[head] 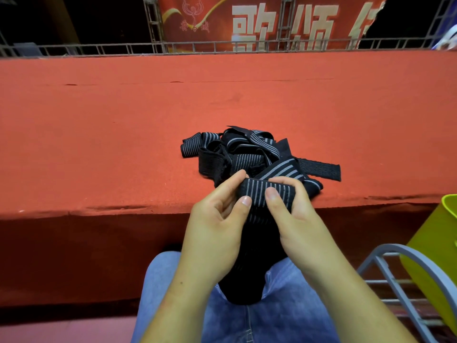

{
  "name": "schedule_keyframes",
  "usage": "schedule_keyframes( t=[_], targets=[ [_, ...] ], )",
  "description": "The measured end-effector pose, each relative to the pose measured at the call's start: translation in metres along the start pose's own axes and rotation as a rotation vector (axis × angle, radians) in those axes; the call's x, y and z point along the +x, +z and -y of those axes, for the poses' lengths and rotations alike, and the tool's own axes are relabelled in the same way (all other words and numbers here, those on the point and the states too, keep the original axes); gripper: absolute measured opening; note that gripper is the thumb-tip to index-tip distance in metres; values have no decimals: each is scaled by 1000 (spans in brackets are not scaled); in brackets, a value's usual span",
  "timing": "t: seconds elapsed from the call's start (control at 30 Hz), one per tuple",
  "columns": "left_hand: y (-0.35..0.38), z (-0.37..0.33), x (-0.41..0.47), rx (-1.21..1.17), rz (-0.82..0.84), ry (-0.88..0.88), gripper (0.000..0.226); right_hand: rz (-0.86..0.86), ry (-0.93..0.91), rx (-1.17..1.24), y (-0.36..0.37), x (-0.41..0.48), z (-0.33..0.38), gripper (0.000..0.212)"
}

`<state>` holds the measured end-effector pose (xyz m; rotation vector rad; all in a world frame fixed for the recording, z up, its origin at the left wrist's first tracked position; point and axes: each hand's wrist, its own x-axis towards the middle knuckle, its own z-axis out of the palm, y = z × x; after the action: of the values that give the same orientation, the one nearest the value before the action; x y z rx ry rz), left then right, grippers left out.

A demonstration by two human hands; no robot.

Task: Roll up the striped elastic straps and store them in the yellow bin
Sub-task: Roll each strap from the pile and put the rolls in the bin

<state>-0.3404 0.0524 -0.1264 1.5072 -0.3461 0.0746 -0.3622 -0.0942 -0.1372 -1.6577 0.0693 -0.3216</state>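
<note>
Head view: my left hand [217, 209] and right hand [290, 206] both pinch one striped strap [265, 191] at the red ledge [123, 144], its tail hanging to my lap. I judge the stretchy roll may spring loose if a thumb slips, or snag the tangled pile [237, 152]. Yellow bin [435, 243] waits at right.

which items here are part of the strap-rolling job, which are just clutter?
Job:
- black grey-striped elastic strap, pinched by left hand and right hand
- tangled pile of matching straps
- yellow plastic bin

Not job:
- red carpeted platform
- grey metal rack
- red banner
</note>
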Motion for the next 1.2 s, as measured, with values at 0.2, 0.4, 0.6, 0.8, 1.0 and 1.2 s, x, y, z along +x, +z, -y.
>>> schedule_keyframes(
  t=[0.2, 0.4, 0.6, 0.8, 1.0, 1.2],
  targets=[
    [-2, 4, 1, -21, 7, -30, 47, -18, -68, -18, -4, -2, 1, 11],
    [-2, 7, 2, -32, 20, -12, 40, -7, -49, 8, -5, -3, 2, 11],
    [-3, 5, 1, -44, -2, 46, 35, 20, 8, 90, -3, -4, 4, 15],
    [-2, 4, 1, -70, -31, 82, 38, 71, 79, 193, -1, -7, 8, 44],
    [-2, 2, 0, -96, -26, 146, 39, 122, 171, 226, -2, -5, 5, 60],
    [-1, 2, -1, -130, -23, 152, 38, 168, 189, 222, -3, -4, 4, 87]
  ],
)
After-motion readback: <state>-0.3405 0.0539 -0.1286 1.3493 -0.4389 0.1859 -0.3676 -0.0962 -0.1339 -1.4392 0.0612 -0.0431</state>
